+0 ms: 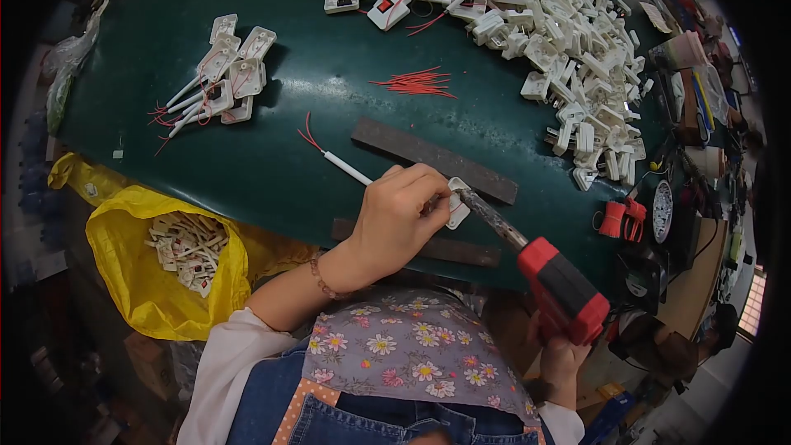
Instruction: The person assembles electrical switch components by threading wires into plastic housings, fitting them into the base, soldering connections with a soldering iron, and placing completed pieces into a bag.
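My left hand (401,213) is closed, thumb and fingers pinched beside a small white plastic casing (458,209). What the fingertips grip is too small to make out. From under this hand a white tube (347,167) with red wires at its end points up and left. My right hand (563,360) is wrapped round the grip of a red and black soldering gun (567,292). The gun's dark metal tip reaches the casing, right next to my left fingertips. Two dark bars lie on the green table, one above (437,160) and one below (451,251) the casing.
Several wired white casings (232,74) lie at the left. Short red wires (418,82) lie at the table's centre. White parts (577,58) are heaped at the right. A yellow bag (124,272) with parts hangs at the lower left. Red clippers (611,220) lie at the right.
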`<move>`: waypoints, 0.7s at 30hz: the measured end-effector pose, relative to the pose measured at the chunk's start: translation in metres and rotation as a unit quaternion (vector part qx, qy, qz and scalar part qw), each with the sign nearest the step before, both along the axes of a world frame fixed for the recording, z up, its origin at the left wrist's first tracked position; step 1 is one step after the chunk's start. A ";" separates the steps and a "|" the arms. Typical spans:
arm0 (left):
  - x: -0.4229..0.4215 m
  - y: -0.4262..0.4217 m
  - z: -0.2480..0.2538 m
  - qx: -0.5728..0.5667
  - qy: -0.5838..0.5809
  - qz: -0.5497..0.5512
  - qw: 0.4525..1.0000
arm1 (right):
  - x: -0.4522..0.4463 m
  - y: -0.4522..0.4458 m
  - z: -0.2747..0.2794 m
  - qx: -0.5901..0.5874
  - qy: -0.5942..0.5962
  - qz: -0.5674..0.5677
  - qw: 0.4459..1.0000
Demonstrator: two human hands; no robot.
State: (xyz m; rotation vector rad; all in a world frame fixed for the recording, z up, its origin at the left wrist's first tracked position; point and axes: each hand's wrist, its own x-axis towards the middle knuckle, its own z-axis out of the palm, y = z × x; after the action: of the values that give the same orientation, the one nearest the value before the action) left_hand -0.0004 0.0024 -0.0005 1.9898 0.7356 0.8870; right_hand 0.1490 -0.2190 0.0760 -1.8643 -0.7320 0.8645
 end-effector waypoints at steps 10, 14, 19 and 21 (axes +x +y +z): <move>-0.002 0.001 0.000 0.021 0.029 -0.005 0.999 | -0.004 0.009 0.014 0.055 0.076 -0.045 0.995; -0.002 0.001 0.001 0.019 0.037 -0.005 0.999 | -0.002 0.006 0.006 0.070 0.081 -0.045 0.993; 0.000 -0.002 0.000 0.013 0.023 0.010 1.000 | 0.000 0.007 0.004 0.073 0.072 -0.039 0.994; 0.001 -0.004 -0.001 0.011 0.017 0.016 1.000 | 0.000 0.007 0.003 0.075 0.068 -0.041 0.994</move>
State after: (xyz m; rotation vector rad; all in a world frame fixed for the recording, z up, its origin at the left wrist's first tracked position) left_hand 0.0005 -0.0020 -0.0018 2.0227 0.7817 0.8850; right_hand 0.1492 -0.2121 0.0790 -1.6735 -0.6131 0.8514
